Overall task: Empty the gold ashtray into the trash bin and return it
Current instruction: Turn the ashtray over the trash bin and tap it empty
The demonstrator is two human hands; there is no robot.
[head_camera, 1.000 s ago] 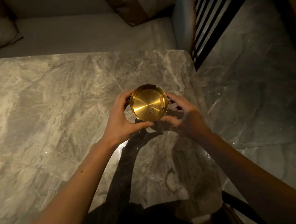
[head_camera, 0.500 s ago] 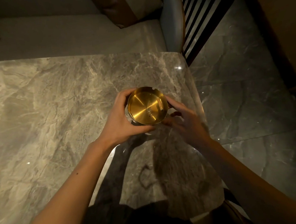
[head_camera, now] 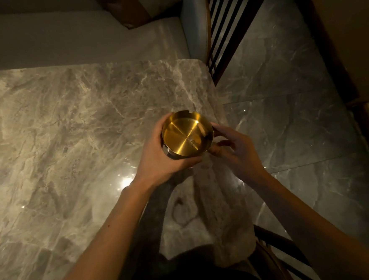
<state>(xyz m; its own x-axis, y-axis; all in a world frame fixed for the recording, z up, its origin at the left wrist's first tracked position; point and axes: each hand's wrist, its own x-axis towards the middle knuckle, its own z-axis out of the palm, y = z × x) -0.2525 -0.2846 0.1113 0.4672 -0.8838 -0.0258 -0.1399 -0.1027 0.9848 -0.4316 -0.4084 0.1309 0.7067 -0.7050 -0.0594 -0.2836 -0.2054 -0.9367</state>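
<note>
Nearby, sofa (head_camera: 74, 44) and railing (head_camera: 226, 27) border the marble table (head_camera: 58, 126).

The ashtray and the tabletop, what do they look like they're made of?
The gold ashtray looks like metal with a brushed, shiny gold finish: streaks of light fan out from its centre. The table looks like polished grey marble, or a marble-look slab: pale veins and bright glare spots. Which one, the picture cannot settle.
</note>
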